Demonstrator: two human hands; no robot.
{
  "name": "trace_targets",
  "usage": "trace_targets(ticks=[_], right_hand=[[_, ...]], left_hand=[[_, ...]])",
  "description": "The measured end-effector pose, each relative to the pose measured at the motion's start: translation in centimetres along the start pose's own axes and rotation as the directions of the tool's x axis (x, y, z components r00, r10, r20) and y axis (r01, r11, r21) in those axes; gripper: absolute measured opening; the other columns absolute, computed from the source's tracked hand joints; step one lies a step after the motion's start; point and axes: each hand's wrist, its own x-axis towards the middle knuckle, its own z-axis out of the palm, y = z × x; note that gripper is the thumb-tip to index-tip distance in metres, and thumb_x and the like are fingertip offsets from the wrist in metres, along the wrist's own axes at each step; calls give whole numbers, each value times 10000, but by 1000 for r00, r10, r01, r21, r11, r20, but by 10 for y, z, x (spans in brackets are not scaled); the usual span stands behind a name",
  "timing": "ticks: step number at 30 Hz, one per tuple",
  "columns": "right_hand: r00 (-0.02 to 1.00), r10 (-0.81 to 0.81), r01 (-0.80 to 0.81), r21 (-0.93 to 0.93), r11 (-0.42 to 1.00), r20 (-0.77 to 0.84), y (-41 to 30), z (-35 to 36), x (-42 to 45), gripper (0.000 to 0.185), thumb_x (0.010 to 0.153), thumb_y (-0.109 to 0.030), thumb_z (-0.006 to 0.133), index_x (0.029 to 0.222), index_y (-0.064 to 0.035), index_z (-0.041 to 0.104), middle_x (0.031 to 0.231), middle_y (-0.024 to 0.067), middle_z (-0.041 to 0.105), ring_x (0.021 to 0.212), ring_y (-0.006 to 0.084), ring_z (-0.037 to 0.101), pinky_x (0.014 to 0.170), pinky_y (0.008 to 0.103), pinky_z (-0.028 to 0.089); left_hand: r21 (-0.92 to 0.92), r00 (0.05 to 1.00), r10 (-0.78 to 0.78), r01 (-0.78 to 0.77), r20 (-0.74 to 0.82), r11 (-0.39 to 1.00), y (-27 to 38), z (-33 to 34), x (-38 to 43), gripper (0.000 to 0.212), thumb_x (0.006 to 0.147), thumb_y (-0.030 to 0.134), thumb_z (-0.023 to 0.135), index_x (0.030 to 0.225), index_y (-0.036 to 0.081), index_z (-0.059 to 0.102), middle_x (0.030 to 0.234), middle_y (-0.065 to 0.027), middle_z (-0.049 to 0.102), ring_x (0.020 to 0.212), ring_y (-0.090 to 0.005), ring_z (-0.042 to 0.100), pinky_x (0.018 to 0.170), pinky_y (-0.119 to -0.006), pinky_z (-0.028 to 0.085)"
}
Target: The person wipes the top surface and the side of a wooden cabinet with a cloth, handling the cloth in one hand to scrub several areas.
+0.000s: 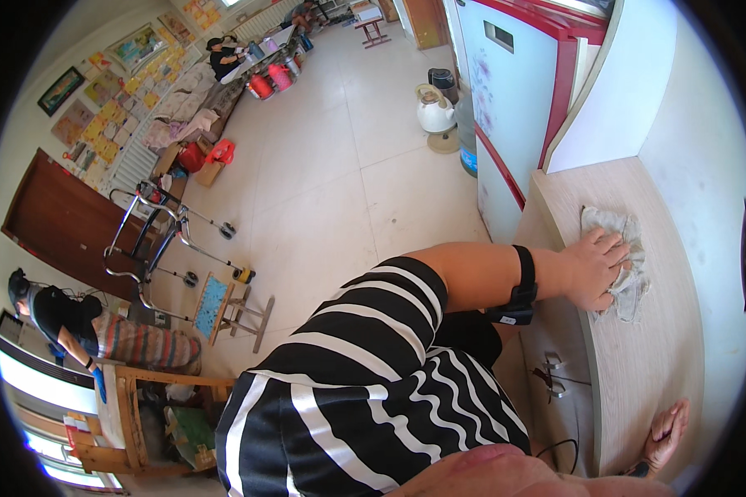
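Observation:
My left hand (597,267) lies palm down with spread fingers on a crumpled grey-white cloth (628,230), holding it against the pale wood-grain top of a cabinet (634,360). A black strap with a small device circles that wrist. Farther along the same top, at the lower right, my right hand (668,435) rests near the wall-side edge. Its fingers are loosely curled, and no object shows in it; its forearm is mostly hidden behind my face. Metal handles (554,376) and a thin dark cable are on the cabinet's front.
A red-framed white cabinet (516,81) adjoins the top. Beyond it, a white kettle (435,115) and a large water bottle (467,136) stand on the floor. A walker (155,248) and a folding stool (214,307) stand opposite. Other people are at tables farther off.

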Motion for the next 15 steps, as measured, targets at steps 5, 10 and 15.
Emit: trace_targets(ticks=[5, 10, 15], right_hand=[[993, 6, -7, -7, 1000, -115, 0, -9, -4, 172, 994, -203, 505, 954, -43, 454, 566, -58, 255, 439, 35, 222, 393, 188, 186], [996, 3, -2, 8, 1000, -91, 2, -8, -6, 167, 992, -193, 511, 966, -37, 458, 572, -53, 249, 452, 40, 221, 406, 188, 197], [984, 20, -18, 10, 1000, -176, -1, -2, -10, 141, 997, -166, 490, 948, -36, 465, 580, -52, 254, 456, 46, 217, 417, 202, 203]], left_hand=[[-3, 995, 40, -40, -87, 999, -3, 1, -5, 661, 765, 407, 544, 1234, -58, 567, 1384, -230, 463, 1291, -373, 394, 1060, -485, 243], [93, 985, -140, 149, -98, 984, -32, -18, -20, 571, 727, 346, 570, 1141, -44, 617, 1328, -181, 499, 1233, -339, 429, 1022, -495, 270], [100, 964, -165, 189, -207, 977, -114, -13, -25, 490, 758, 338, 560, 1071, -32, 630, 1260, -136, 516, 1188, -315, 454, 987, -471, 331]])
